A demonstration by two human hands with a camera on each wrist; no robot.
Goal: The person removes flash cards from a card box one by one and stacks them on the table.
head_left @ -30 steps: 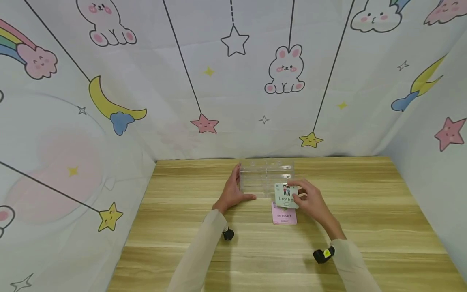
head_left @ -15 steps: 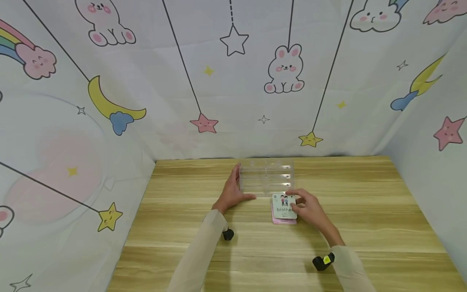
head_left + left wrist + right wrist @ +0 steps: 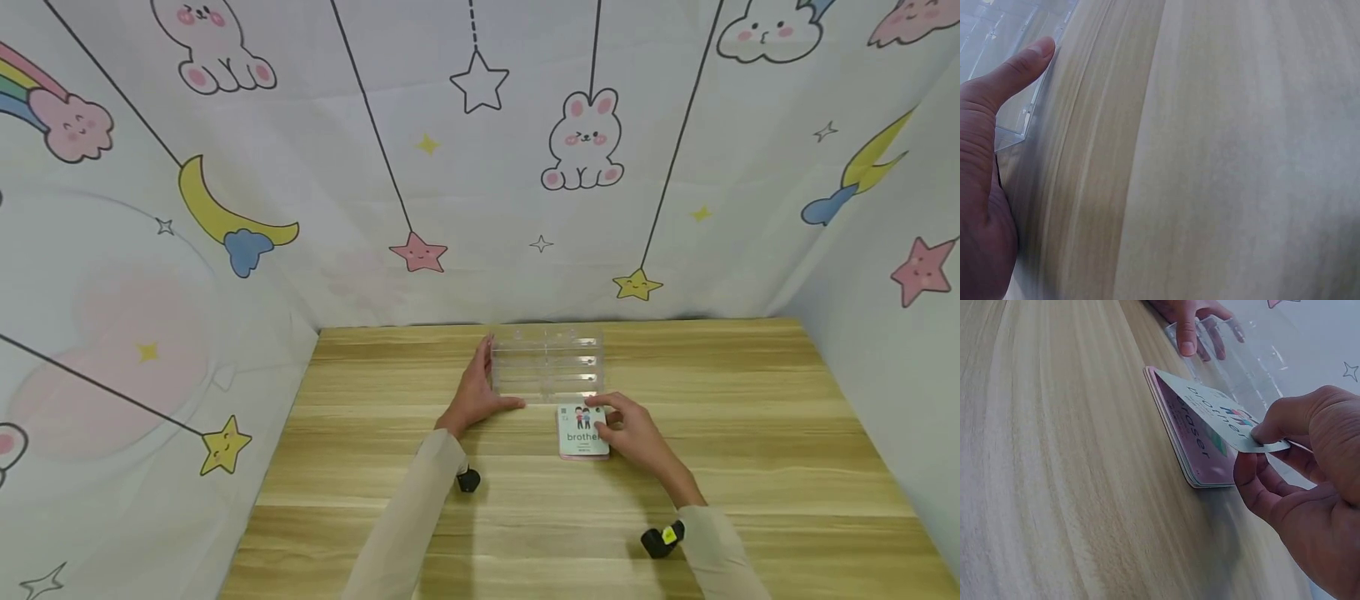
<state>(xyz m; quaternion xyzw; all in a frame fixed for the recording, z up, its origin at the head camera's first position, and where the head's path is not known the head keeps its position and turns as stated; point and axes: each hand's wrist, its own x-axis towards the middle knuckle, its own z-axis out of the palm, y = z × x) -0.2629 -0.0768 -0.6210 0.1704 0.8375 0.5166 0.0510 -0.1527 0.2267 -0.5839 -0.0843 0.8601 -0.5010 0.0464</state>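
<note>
My left hand (image 3: 476, 397) holds the left side of a clear plastic box (image 3: 519, 360), its thumb along the front edge and its fingers along the side. The box has several rows of compartments. With thumb and fingers, my right hand (image 3: 636, 433) pinches the right edge of a pale green flash card (image 3: 580, 439) printed "brother". In the right wrist view, this card slants over a small stack of cards, its far edge touching or close to them. A pink "eraser" card (image 3: 1196, 453) tops that stack, which lies on the table just in front of the box.
The wood-grain table (image 3: 525, 517) reaches back to a white cloth (image 3: 495, 183) printed with stars and rabbits. Similar cloth hangs at both sides. A black wrist camera (image 3: 468, 480) sits on the left wrist, another black camera (image 3: 660, 541) on the right.
My right hand has brought the "brother" card toward me and down over the pink "eraser" card, which it now almost covers from above. My left hand stays at the box.
</note>
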